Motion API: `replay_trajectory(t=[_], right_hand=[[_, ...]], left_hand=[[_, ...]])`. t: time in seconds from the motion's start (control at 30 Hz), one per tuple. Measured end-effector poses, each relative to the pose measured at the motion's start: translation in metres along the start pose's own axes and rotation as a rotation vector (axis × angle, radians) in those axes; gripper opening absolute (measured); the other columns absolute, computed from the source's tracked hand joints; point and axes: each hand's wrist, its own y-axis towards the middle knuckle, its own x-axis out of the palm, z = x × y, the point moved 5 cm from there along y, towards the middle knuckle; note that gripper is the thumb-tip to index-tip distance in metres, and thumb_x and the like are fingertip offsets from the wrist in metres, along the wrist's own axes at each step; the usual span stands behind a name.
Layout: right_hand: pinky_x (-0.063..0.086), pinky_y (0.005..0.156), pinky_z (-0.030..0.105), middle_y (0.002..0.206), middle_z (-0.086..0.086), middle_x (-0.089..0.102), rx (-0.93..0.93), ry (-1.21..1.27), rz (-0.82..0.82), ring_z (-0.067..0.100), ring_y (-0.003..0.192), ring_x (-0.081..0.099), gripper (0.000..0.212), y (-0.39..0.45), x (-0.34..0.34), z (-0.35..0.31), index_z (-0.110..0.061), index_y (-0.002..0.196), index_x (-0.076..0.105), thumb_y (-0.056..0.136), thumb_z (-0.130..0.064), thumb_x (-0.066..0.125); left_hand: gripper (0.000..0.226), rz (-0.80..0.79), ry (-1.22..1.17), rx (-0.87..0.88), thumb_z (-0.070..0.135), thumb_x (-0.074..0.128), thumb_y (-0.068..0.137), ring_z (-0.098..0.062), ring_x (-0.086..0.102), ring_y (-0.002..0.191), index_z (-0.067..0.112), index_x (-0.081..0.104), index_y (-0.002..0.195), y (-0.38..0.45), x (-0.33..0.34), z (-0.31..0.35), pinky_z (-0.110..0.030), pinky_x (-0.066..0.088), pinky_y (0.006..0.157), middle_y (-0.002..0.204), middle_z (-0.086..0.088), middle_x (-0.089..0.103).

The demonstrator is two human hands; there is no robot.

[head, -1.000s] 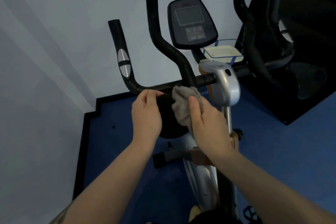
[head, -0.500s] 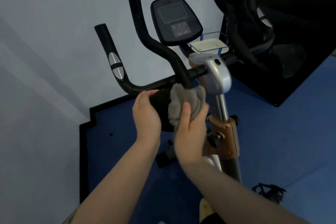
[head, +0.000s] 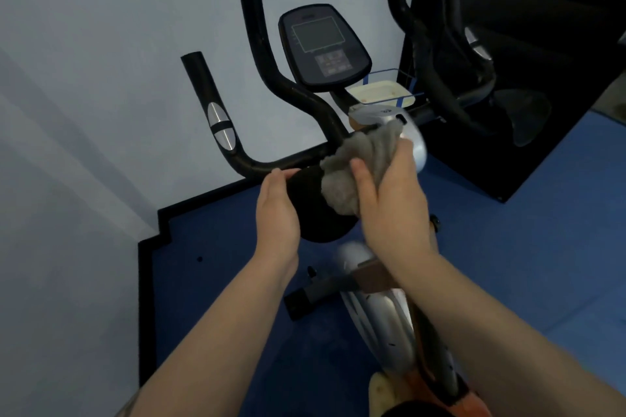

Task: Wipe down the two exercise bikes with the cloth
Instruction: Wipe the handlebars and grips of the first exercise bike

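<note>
An exercise bike with black handlebars, a console and a silver stem cover stands in front of me. My right hand grips a bunched grey cloth and presses it against the handlebar joint and the silver cover. My left hand holds the edge of a black rounded pad under the handlebar, fingers curled over its top. A second black bike shows at the upper right, partly cut off.
A light wall lies left and behind. Blue floor mat with a black border runs below. A small basket holding a pale tray hangs behind the console. The bike's silver frame and foot bar sit beneath my arms.
My right hand has carried the cloth up and to the right, from the black pad onto the handlebar joint and silver cover. My left hand stays on the pad.
</note>
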Motion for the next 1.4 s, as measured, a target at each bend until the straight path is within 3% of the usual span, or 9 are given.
replay_trajectory(t=[0.1, 0.2, 0.33, 0.63, 0.87, 0.93, 1.07, 1.17, 1.4], right_hand=[[0.050, 0.065, 0.030, 0.118, 0.008, 0.045, -0.252, -0.363, -0.010, 0.015, 0.096, 0.051, 0.045, 0.008, 0.016, -0.036, -0.017, 0.126, 0.044, 0.091, -0.040, 0.059], [0.046, 0.068, 0.029, 0.116, 0.005, 0.045, -0.356, -0.651, -0.131, 0.019, 0.100, 0.048, 0.042, -0.006, 0.032, -0.041, -0.023, 0.122, 0.050, 0.097, -0.053, 0.034], [0.052, 0.064, 0.035, 0.116, 0.002, 0.045, -0.319, -0.407, -0.272, 0.017, 0.087, 0.056, 0.036, -0.030, 0.034, -0.033, -0.023, 0.120, 0.053, 0.099, -0.043, 0.031], [0.050, 0.061, 0.029, 0.094, -0.010, 0.048, -0.171, 0.008, -0.353, 0.006, 0.073, 0.055, 0.008, -0.033, 0.036, -0.031, -0.027, 0.097, 0.055, 0.098, -0.027, 0.047], [0.053, 0.068, 0.043, 0.104, -0.009, 0.050, -0.139, 0.013, -0.311, 0.013, 0.081, 0.059, 0.013, -0.023, 0.045, -0.041, -0.024, 0.106, 0.060, 0.098, -0.025, 0.050], [0.053, 0.075, 0.043, 0.101, -0.010, 0.053, -0.173, 0.029, -0.450, 0.011, 0.087, 0.059, 0.012, -0.020, 0.031, -0.036, -0.028, 0.104, 0.062, 0.095, -0.025, 0.054], [0.048, 0.067, 0.032, 0.105, -0.004, 0.053, -0.360, -0.227, -0.152, 0.013, 0.086, 0.056, 0.016, 0.025, -0.011, -0.045, -0.027, 0.107, 0.064, 0.094, -0.031, 0.057], [0.049, 0.077, 0.036, 0.115, 0.003, 0.048, -0.313, -0.486, -0.274, 0.020, 0.099, 0.054, 0.029, 0.029, 0.011, -0.039, -0.024, 0.122, 0.057, 0.099, -0.038, 0.046], [0.043, 0.066, 0.032, 0.086, -0.001, 0.063, -0.017, -0.062, -0.314, 0.017, 0.081, 0.061, 0.022, 0.024, 0.004, 0.006, -0.021, 0.098, 0.057, 0.101, -0.036, 0.041]], left_hand=[[0.043, -0.016, -0.021, -0.019, 0.046, 0.033, 0.103, -0.011, 0.067, 0.099, 0.022, 0.070, 0.106, -0.001, 0.000, -0.002, -0.032, 0.051, 0.089, 0.103, 0.002, 0.073], [0.046, -0.041, -0.035, -0.043, 0.053, 0.032, 0.101, 0.004, 0.068, 0.083, 0.026, 0.069, 0.102, -0.001, -0.001, -0.002, -0.024, 0.047, 0.078, 0.088, 0.013, 0.075], [0.049, -0.061, -0.079, -0.083, 0.059, 0.031, 0.099, 0.000, 0.065, 0.095, 0.030, 0.068, 0.108, -0.001, 0.000, -0.006, -0.024, 0.046, 0.091, 0.098, 0.011, 0.073], [0.053, -0.078, -0.061, -0.078, 0.054, 0.031, 0.101, -0.016, 0.070, 0.094, 0.020, 0.071, 0.097, 0.000, -0.001, -0.003, -0.031, 0.052, 0.081, 0.093, -0.002, 0.075], [0.044, -0.105, -0.106, -0.116, 0.052, 0.041, 0.099, -0.012, 0.071, 0.091, 0.020, 0.070, 0.104, -0.002, 0.000, -0.002, -0.029, 0.052, 0.078, 0.094, 0.001, 0.076], [0.035, -0.111, 0.004, -0.035, 0.040, 0.044, 0.101, -0.014, 0.068, 0.093, 0.015, 0.068, 0.105, 0.000, -0.002, 0.003, -0.027, 0.050, 0.079, 0.097, -0.001, 0.073], [0.013, -0.134, 0.405, 0.282, 0.028, 0.051, 0.098, -0.004, 0.060, 0.079, 0.021, 0.061, 0.096, 0.008, 0.007, 0.031, -0.025, 0.045, 0.068, 0.089, 0.006, 0.066], [0.012, -0.146, 0.737, 0.411, 0.028, 0.048, 0.099, -0.005, 0.058, 0.077, 0.025, 0.059, 0.096, 0.012, 0.019, 0.039, -0.030, 0.045, 0.066, 0.087, 0.009, 0.062], [0.021, 0.004, 0.777, 0.542, 0.028, 0.043, 0.101, -0.003, 0.058, 0.082, 0.029, 0.064, 0.099, 0.004, 0.019, 0.032, -0.032, 0.051, 0.067, 0.089, 0.014, 0.062]])
